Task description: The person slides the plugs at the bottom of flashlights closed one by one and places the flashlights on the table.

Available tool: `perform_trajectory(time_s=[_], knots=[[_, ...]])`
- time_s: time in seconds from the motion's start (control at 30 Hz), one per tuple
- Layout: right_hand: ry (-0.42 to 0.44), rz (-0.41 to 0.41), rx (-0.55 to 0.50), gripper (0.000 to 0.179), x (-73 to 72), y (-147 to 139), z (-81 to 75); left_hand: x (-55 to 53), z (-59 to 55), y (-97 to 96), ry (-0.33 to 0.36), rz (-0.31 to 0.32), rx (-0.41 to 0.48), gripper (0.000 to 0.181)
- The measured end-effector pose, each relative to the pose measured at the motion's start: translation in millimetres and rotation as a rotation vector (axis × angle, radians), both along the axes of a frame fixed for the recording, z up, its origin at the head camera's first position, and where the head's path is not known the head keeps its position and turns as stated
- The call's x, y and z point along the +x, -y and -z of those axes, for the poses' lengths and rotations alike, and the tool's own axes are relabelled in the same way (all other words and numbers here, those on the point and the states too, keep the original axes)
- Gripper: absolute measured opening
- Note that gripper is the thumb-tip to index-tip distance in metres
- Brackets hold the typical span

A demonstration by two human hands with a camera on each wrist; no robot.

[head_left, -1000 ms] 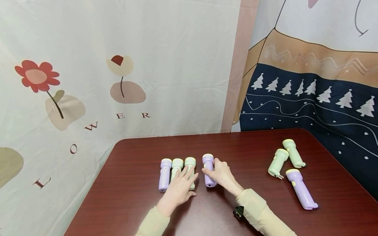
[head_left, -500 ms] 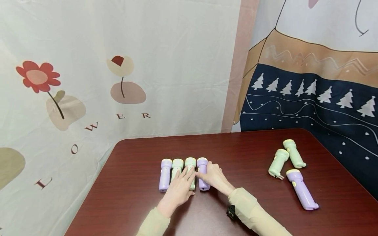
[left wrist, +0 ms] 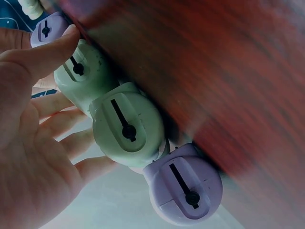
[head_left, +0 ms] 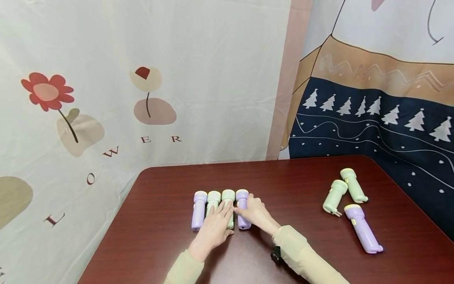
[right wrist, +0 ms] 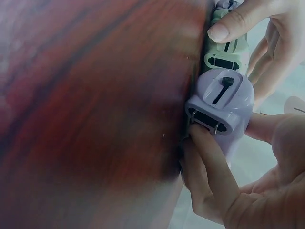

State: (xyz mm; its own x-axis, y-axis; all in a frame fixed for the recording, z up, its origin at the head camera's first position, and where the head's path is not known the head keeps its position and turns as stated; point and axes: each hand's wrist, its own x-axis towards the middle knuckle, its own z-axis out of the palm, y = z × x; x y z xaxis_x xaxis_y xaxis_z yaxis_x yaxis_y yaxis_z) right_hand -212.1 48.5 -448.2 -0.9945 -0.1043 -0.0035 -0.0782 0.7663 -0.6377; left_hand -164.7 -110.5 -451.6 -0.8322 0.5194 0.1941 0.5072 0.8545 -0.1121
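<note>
Side by side in a row on the table lie a purple flashlight [head_left: 199,213], a green flashlight [head_left: 213,197], a second green flashlight [head_left: 228,194] and another purple flashlight [head_left: 242,203]. My left hand [head_left: 214,227] rests over the two green ones with its fingers spread and fairly straight, covering much of their bodies. At the row's right end, my right hand [head_left: 258,212] grips the purple flashlight between thumb and fingers. In the right wrist view, that purple flashlight [right wrist: 226,95] shows its tail end, with fingers under one side and the thumb on the other.
Toward the table's right side lie two green flashlights, one nearer [head_left: 333,198] and one farther back [head_left: 352,185], and a purple flashlight [head_left: 364,230]. The nearer green one has prongs sticking out. Printed curtains [head_left: 220,79] hang behind the dark red table [head_left: 159,244].
My right hand has slid the purple flashlight leftward, up beside the green one at the row's end. My left hand has stayed in place over the green flashlights.
</note>
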Motion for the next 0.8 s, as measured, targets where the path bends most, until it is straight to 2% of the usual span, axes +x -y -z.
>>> perform_trajectory(time_s=[0.1,0.3,0.57,0.8], knots=[[0.007,-0.009,0.006,0.070,-0.4,0.1,0.0,-0.1,0.4,0.4,0.002,-0.001,0.012,0.066],[0.002,-0.044,0.017,0.057,1.3,-4.8,-3.0,0.1,0.9,-0.1,-0.001,0.007,0.042,0.064],[-0.033,-0.091,0.030,0.045,4.0,-15.5,-8.1,-0.7,-0.5,-4.5,-0.045,0.028,0.048,0.067],[-0.051,-0.071,0.043,0.039,3.2,-26.8,-11.0,-2.2,-2.5,-13.3,-0.087,0.067,0.055,0.067]])
